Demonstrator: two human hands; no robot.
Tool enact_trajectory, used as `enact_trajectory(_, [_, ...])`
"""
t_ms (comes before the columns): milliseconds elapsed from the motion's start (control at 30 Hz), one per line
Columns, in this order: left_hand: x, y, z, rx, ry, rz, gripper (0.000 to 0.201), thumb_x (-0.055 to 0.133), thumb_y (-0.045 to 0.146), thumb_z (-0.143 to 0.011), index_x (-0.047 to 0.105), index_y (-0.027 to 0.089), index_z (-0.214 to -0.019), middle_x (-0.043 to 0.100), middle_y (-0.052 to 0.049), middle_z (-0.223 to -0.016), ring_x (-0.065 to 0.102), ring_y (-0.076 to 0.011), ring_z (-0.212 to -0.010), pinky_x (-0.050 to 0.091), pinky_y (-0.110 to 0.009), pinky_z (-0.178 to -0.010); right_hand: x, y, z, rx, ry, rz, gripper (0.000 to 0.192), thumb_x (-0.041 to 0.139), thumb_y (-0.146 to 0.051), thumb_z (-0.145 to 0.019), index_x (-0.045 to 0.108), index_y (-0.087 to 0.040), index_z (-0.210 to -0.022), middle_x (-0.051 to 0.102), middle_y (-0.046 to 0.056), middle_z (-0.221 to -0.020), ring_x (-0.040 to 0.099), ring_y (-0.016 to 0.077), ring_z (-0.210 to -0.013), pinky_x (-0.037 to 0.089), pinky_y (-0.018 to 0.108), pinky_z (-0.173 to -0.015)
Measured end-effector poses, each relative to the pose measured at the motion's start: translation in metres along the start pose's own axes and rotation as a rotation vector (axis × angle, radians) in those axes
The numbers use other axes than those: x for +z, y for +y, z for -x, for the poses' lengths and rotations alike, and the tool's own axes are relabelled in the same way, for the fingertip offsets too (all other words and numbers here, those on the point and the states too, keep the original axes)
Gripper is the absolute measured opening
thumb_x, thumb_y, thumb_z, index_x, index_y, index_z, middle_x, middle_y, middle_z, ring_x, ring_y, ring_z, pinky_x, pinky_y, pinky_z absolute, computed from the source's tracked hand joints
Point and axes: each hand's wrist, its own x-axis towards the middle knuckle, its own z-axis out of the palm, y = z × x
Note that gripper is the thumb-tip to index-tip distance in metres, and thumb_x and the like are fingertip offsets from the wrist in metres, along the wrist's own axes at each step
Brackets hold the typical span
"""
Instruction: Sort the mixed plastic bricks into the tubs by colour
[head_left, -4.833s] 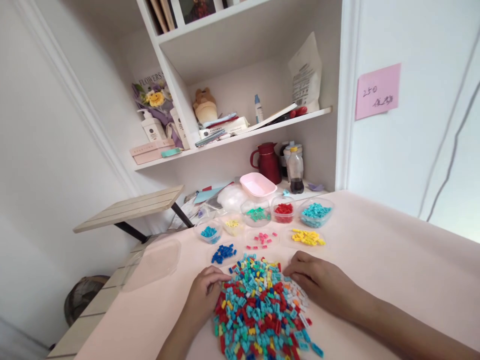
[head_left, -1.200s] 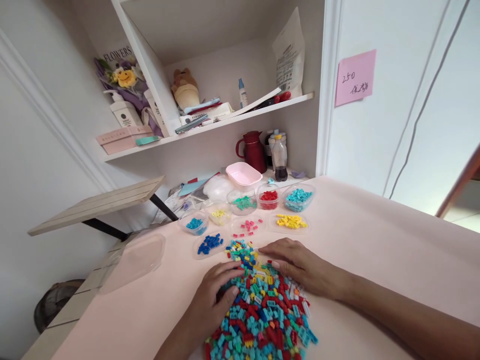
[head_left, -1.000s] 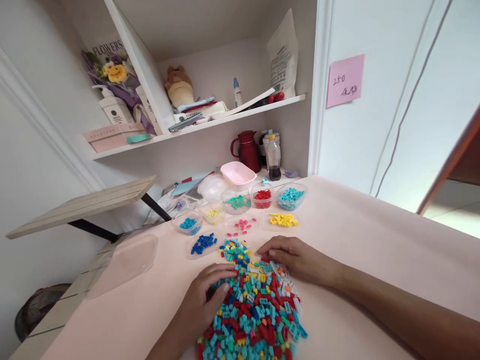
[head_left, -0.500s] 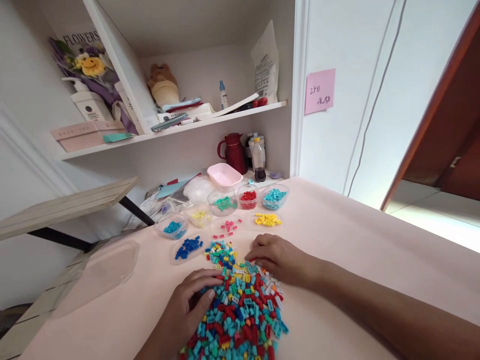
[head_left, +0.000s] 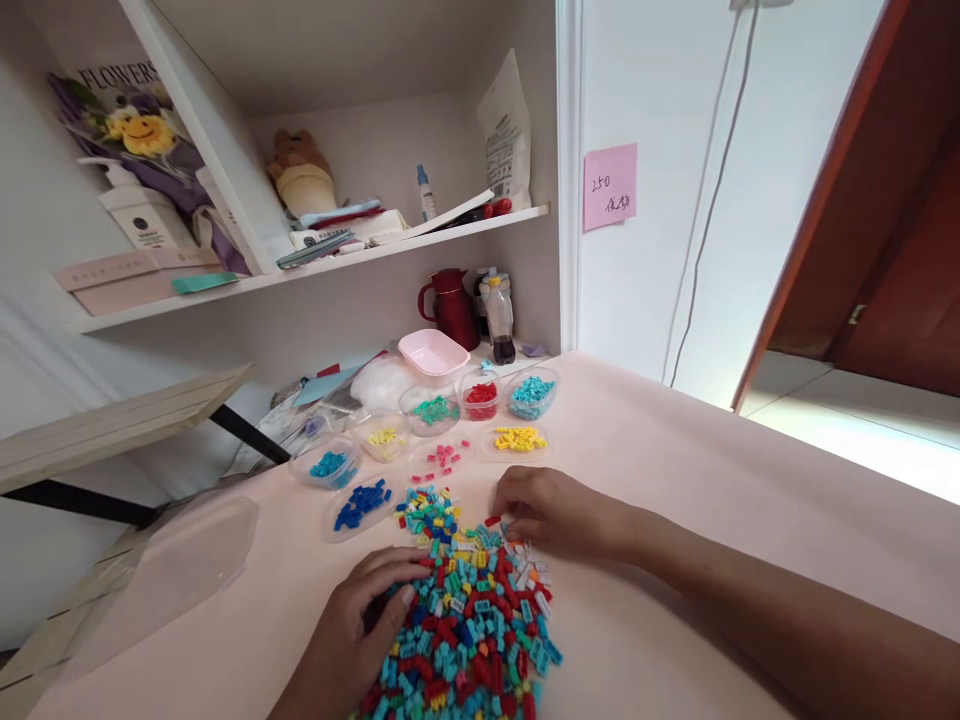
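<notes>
Here the left hand (head_left: 352, 630) lies flat on the near-left edge of the heap of small bricks (head_left: 469, 620), fingers (head_left: 390, 580) together and laid against the pieces, holding nothing. The right hand (head_left: 551, 510) rests at the far-right edge of the same heap, its fingertips (head_left: 504, 522) curled down among the pieces beside a red brick (head_left: 492, 521); whether they have pinched one I cannot tell. The heap lies on the pink bench (head_left: 712, 480) between the two hands and spreads toward the person.

The bricks look like hard moulded plastic: light, stiff, not fragile, smooth enough to skid on the bench when nudged. Being so small and loosely piled, each would probably be best taken with thumb and forefinger on its two long sides, from the loose rim of the heap rather than its tangled middle. A flat palm would likely push many along at once.

Beyond the fingertips lie sorted lots: dark blue bricks (head_left: 360, 502) just past the left fingers, pink bricks (head_left: 441, 459) and yellow bricks (head_left: 519, 439) past the right ones, and farther off small clear tubs with green bricks (head_left: 433, 409), red bricks (head_left: 481, 394) and turquoise bricks (head_left: 532, 390). A clear lid (head_left: 172, 565) lies well to the left of the left hand.
</notes>
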Motion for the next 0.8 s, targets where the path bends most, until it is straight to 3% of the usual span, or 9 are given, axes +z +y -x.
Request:
enact_trajectory(167, [0.0002,0.0006,-0.0007,0.006,0.015,-0.013,0.028,0.049,0.037,-0.090,0.073,0.030,-0.102,0.069,-0.004,-0.117,0.063,-0.0183,-0.110,0.051,-0.032,-0.097,0.0051,-0.0031,-0.0002,-0.040,0.032,0.083,0.031,0.058,-0.013,-0.080,0.069,-0.022,-0.107,0.066,0.007,-0.108,0.060,0.0212,-0.100,0.047,0.033,-0.087])
enact_trajectory(300, [-0.0001,0.0014,-0.0015,0.021,0.021,-0.028,0.027,0.050,0.037,-0.089,0.074,0.030,-0.102,0.070,-0.004,-0.116,0.064,-0.0190,-0.110,0.052,-0.032,-0.096,0.0048,-0.0032,0.0006,-0.023,0.081,0.088,0.040,0.055,-0.011,-0.081,0.063,-0.020,-0.119,0.065,0.009,-0.109,0.060,0.0210,-0.096,0.048,0.032,-0.082])
enact_trajectory(500, [0.0001,0.0010,-0.0017,0.039,0.028,-0.031,0.026,0.051,0.036,-0.089,0.074,0.030,-0.101,0.071,-0.004,-0.115,0.065,-0.0188,-0.109,0.053,-0.032,-0.095,0.0059,0.0046,-0.0020,-0.019,0.053,0.027,0.011,0.061,-0.014,-0.078,0.071,-0.019,-0.083,0.065,0.006,-0.101,0.062,0.0168,-0.085,0.047,0.028,-0.079])
enact_trajectory(633, [0.0001,0.0010,-0.0016,0.033,0.026,-0.028,0.027,0.051,0.036,-0.089,0.074,0.030,-0.101,0.070,-0.005,-0.115,0.065,-0.0193,-0.108,0.053,-0.032,-0.095,0.0081,0.0027,-0.0025,-0.025,0.052,0.047,0.011,0.067,-0.024,-0.080,0.073,-0.021,-0.088,0.067,0.006,-0.104,0.062,0.0194,-0.092,0.046,0.029,-0.080])
enact_trajectory(800, [-0.0001,0.0017,-0.0016,0.025,0.025,-0.037,0.027,0.051,0.036,-0.089,0.074,0.030,-0.101,0.070,-0.004,-0.115,0.065,-0.0189,-0.108,0.053,-0.031,-0.095,0.0059,-0.0024,-0.0014,-0.015,0.039,0.074,0.013,0.066,-0.019,-0.077,0.071,-0.023,-0.089,0.069,0.004,-0.098,0.060,0.0199,-0.092,0.043,0.029,-0.076])
